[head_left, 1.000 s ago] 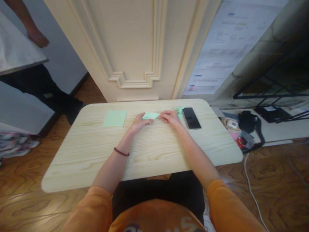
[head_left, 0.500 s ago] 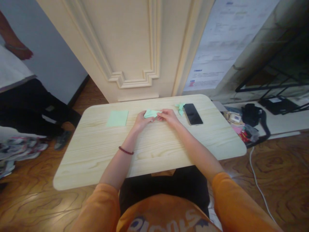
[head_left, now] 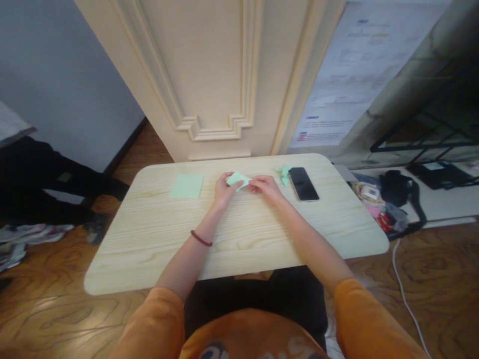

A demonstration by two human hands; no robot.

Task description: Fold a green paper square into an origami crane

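Between my two hands is a small piece of folded green paper [head_left: 237, 178], held just above the table. My left hand [head_left: 223, 190] is closed on its left side, with the thumb across the front. The fingertips of my right hand [head_left: 266, 187] pinch its right end. To the left lies a flat square of green paper [head_left: 187, 186], perhaps a stack of sheets. A folded green paper figure [head_left: 284, 174] sits right of my hands, against the edge of a dark-screened phone [head_left: 303, 184].
The pale wooden table [head_left: 149, 244] has rounded corners and meets a panelled wall [head_left: 209, 65] at its far side. Another person's dark-trousered leg [head_left: 56, 174] stands at the left, near shoes [head_left: 37, 233]. A white cable [head_left: 406, 294] runs over the floor at the right.
The folded paper has tilted between my hands and its outline differs. My view has shifted slightly, so the other person's arm has left the picture.
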